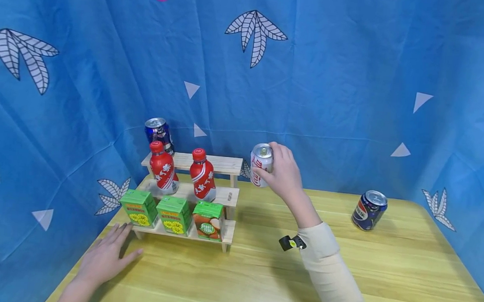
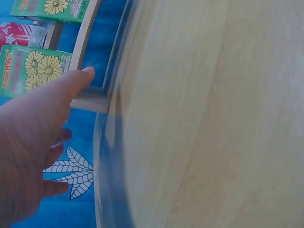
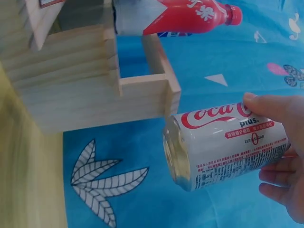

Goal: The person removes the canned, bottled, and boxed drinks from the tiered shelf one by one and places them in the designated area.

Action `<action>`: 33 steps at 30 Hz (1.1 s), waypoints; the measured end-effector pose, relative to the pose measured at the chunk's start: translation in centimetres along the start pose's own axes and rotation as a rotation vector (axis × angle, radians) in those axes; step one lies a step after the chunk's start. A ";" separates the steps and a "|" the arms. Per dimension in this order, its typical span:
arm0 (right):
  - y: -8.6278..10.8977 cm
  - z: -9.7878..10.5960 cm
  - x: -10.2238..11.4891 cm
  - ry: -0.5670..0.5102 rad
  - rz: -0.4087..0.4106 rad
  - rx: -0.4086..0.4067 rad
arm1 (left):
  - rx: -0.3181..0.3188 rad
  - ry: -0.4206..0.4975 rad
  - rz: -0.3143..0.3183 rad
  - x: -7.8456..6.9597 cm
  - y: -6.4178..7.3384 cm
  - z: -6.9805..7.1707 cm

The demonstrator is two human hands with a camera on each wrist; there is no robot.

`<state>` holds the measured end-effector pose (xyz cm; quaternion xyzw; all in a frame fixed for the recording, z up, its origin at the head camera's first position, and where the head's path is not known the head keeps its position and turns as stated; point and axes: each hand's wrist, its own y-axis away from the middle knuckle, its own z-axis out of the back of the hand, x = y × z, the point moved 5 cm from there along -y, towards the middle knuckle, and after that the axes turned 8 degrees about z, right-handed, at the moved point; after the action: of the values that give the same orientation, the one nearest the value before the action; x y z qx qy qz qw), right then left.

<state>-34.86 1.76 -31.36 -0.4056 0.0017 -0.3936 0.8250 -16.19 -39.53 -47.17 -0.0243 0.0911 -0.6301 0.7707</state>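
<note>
My right hand (image 1: 281, 173) grips a white Coca-Cola can (image 1: 261, 165) in the air, just right of the top step of a three-step wooden rack (image 1: 229, 164). The right wrist view shows the white can (image 3: 228, 145) held close to the rack's corner (image 3: 142, 92). My left hand (image 1: 106, 253) lies flat on the wooden table (image 1: 259, 281) at the rack's front left foot, fingers straight; in the left wrist view the left hand (image 2: 33, 142) reaches to the rack's leg (image 2: 90, 99). On the rack stand a blue can (image 1: 159, 133), two red bottles (image 1: 163, 168) and three drink cartons (image 1: 174, 214).
A blue Pepsi can (image 1: 369, 209) stands alone on the table at the far right. A blue patterned cloth (image 1: 313, 81) hangs as a backdrop behind and on both sides. The table's left edge (image 2: 102, 156) runs close to my left hand.
</note>
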 end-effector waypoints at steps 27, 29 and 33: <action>5.2 0.9 -6.2 0.081 -0.070 0.012 | -0.019 0.002 -0.009 0.1 -0.2 0.1; 5.6 1.0 -6.6 0.087 -0.073 0.016 | -0.022 0.005 -0.008 0.1 -0.1 0.1; 6.5 1.2 -7.5 0.096 -0.085 0.023 | -0.025 0.009 -0.013 0.0 0.0 0.0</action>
<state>-35.45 9.82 -37.32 -0.3763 0.0195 -0.4475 0.8110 -16.17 -39.55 -47.16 -0.0319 0.1022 -0.6339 0.7660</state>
